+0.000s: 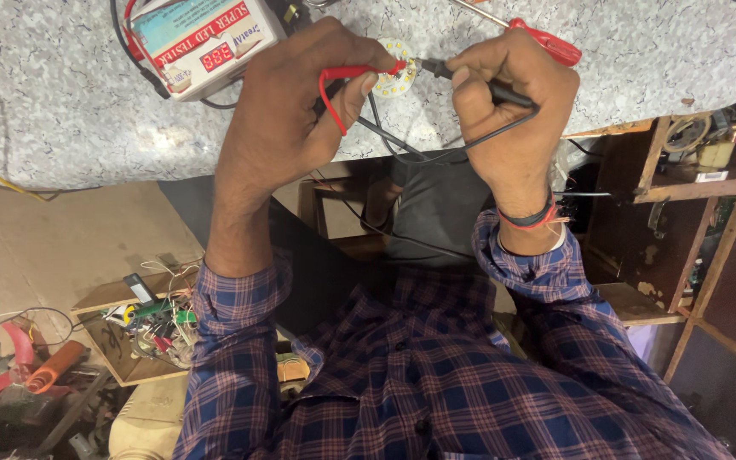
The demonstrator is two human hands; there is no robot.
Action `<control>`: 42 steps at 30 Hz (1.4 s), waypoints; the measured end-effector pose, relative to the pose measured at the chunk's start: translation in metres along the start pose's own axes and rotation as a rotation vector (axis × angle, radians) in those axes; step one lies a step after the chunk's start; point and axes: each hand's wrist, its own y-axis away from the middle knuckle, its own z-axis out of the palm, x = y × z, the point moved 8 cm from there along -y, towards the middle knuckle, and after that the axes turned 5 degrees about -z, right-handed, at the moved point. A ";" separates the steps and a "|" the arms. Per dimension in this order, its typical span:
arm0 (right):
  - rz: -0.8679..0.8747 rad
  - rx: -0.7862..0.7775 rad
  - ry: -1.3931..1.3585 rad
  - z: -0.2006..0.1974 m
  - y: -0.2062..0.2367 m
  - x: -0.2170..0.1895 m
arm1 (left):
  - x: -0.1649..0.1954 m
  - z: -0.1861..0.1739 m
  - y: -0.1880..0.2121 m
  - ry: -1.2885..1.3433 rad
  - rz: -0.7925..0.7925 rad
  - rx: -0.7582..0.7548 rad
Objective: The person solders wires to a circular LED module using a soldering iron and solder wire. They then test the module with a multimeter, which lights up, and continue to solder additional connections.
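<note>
Probes meet on the round LED board [396,72]: left hand [287,106] grips the red probe [359,71], right hand [513,94] the black probe [479,83].

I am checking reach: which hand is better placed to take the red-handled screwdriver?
Probably the right. The red-handled screwdriver lies just beyond the right hand, which holds a black probe; the left hand, holding a red probe, is farther.

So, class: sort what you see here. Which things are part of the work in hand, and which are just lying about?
In use:
left hand holding red probe
right hand holding black probe
round LED board
tester box

Lying about:
red-handled screwdriver
tray of wire scraps
orange-handled tool
</note>
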 end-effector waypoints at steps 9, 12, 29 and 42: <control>0.066 -0.052 -0.101 -0.004 -0.004 0.010 | 0.001 0.000 0.000 -0.008 0.031 -0.034; 0.088 -0.110 -0.122 -0.007 -0.012 0.016 | 0.000 0.001 0.001 -0.006 0.021 -0.038; 0.093 -0.180 -0.116 -0.009 -0.012 0.019 | -0.001 0.002 0.001 0.031 0.005 -0.062; 0.064 -0.194 -0.074 -0.008 -0.014 0.012 | -0.004 0.002 0.006 0.023 -0.002 -0.058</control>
